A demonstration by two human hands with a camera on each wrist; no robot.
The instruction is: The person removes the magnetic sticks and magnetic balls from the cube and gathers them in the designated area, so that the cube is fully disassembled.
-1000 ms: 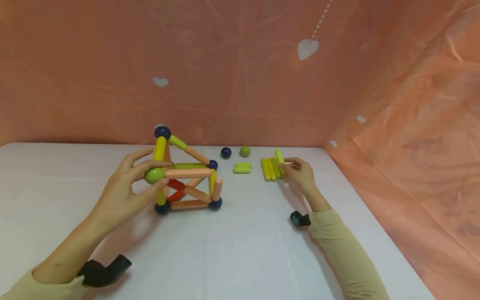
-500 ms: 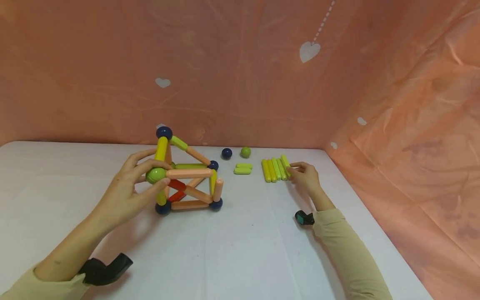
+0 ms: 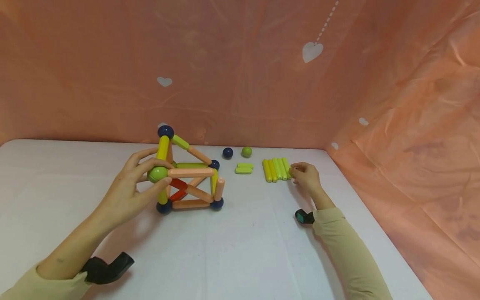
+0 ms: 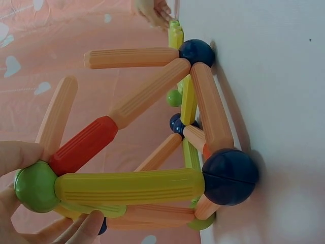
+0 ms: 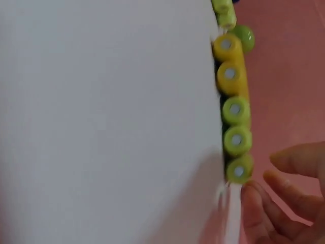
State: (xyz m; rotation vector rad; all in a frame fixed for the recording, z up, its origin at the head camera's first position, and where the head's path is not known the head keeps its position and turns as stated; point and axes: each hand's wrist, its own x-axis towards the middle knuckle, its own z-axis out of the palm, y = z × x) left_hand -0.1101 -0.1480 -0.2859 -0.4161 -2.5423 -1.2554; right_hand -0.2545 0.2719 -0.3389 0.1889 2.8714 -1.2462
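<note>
The left hand (image 3: 129,191) pinches a green corner ball (image 3: 157,174) of the angular frame (image 3: 191,204), which is on the left side of the white table (image 3: 240,250) and has orange, yellow, green and red rods. The right hand (image 3: 305,178), thumb and fingers apart, is at the end of five yellow and green sticks (image 3: 277,168); contact I cannot tell. Between lie two short green pieces (image 3: 244,170).

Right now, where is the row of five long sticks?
In the head view, the row lies right of centre, toward the far edge of the table, between the two short sticks and the right hand.
</note>
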